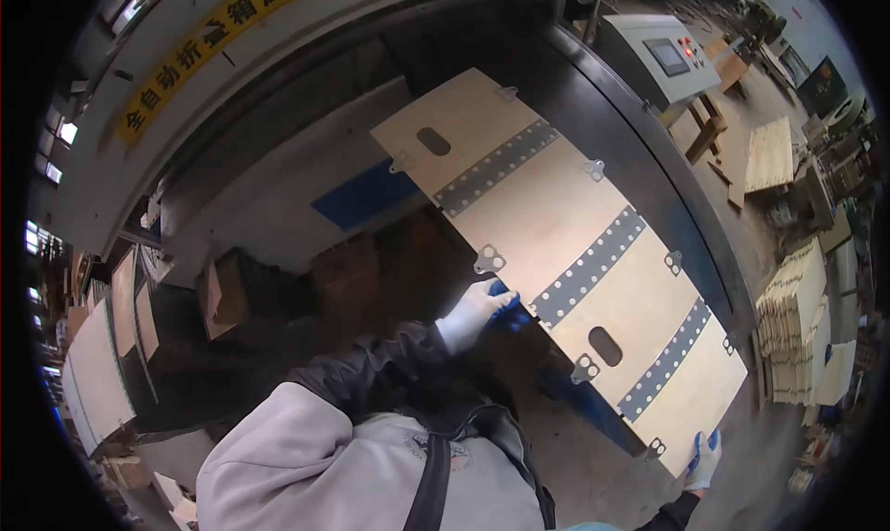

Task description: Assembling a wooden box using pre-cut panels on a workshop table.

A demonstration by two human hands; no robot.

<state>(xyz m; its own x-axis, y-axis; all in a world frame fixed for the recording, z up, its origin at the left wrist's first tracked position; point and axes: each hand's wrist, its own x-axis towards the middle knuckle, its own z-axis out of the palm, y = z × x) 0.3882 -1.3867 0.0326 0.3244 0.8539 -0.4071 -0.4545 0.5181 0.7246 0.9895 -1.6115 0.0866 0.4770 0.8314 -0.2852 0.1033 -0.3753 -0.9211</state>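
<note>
A long plywood box panel stretches from upper middle to lower right. Its wooden sections are joined by grey metal strips dotted with rivets. Small metal lugs jut from both long edges, and two sections have oval hand holes. My left hand, in a white glove with blue fingertips, is closed on the near long edge around mid-length. With the same kind of glove, my right hand grips the panel's lower right end. The fingers under the board are hidden.
Beyond the panel lies a dark machine bed, under a pale beam with a yellow lettered strip. A control box with a screen stands at far right. Stacked plywood sheets are on the right; boards stand left.
</note>
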